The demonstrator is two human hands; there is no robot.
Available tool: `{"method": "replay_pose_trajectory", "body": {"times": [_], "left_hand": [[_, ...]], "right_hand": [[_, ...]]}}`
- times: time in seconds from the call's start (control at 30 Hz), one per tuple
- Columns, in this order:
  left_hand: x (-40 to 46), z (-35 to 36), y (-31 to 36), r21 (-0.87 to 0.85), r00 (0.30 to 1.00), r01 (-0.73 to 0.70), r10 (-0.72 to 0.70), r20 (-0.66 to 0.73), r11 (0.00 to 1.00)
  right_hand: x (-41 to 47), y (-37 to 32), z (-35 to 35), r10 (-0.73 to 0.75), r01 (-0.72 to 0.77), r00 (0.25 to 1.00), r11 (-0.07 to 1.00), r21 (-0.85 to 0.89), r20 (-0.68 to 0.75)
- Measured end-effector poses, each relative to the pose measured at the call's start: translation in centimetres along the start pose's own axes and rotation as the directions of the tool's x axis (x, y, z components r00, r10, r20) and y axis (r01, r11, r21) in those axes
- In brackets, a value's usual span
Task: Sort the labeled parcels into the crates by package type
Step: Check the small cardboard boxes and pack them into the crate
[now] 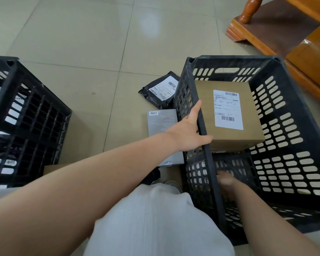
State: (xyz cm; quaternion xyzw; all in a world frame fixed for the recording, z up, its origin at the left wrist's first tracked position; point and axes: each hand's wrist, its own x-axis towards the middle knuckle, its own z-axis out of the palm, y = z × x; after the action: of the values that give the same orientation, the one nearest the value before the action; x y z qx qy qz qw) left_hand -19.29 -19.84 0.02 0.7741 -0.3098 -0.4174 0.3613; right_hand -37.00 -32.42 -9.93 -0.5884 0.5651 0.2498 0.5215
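Two hands, left [187, 133] on crate [203, 126] rim, right [227, 182] blurred inside.

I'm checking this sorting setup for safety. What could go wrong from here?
The left hand grips the near wall of the right crate, which looks tipped; the cardboard box inside could slide or tumble. The right hand, blurred low inside that crate, might get pinched beneath the box. The black mailer bag and grey box lie loose underfoot.
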Motion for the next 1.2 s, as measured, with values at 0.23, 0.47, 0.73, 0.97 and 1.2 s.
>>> {"method": "replay_pose_trajectory", "body": {"times": [0.23,0.47,0.73,0.97,1.2], "left_hand": [[-0.1,-0.7,-0.4,0.051,0.999,-0.03,0.029,0.019,0.998],[-0.8,-3.9,-4.8,-0.043,0.993,-0.071,0.066,-0.099,0.997],[-3.2,-13.0,-12.2,0.718,0.932,0.142,-0.337,0.135,0.681],[-6.3,-20.5,-12.5,0.827,0.95,0.152,-0.311,0.028,0.541],[-11.5,-18.4,-18.8,0.814,0.921,0.175,-0.384,0.063,0.554]], "right_hand": [[4.4,2.6,-0.6,-0.118,0.105,0.992,0.964,-0.246,-0.039],[0.4,-1.7,0.0,-0.054,-0.024,0.988,0.871,-0.491,-0.144],[-6.6,-7.2,-2.3,-0.398,0.178,0.827,0.855,-0.487,-0.397],[-12.9,-14.2,1.5,-0.756,0.601,0.456,0.65,-0.465,-0.469],[-12.2,-15.9,9.0,-0.948,0.794,0.303,0.306,-0.526,-0.094]]}}
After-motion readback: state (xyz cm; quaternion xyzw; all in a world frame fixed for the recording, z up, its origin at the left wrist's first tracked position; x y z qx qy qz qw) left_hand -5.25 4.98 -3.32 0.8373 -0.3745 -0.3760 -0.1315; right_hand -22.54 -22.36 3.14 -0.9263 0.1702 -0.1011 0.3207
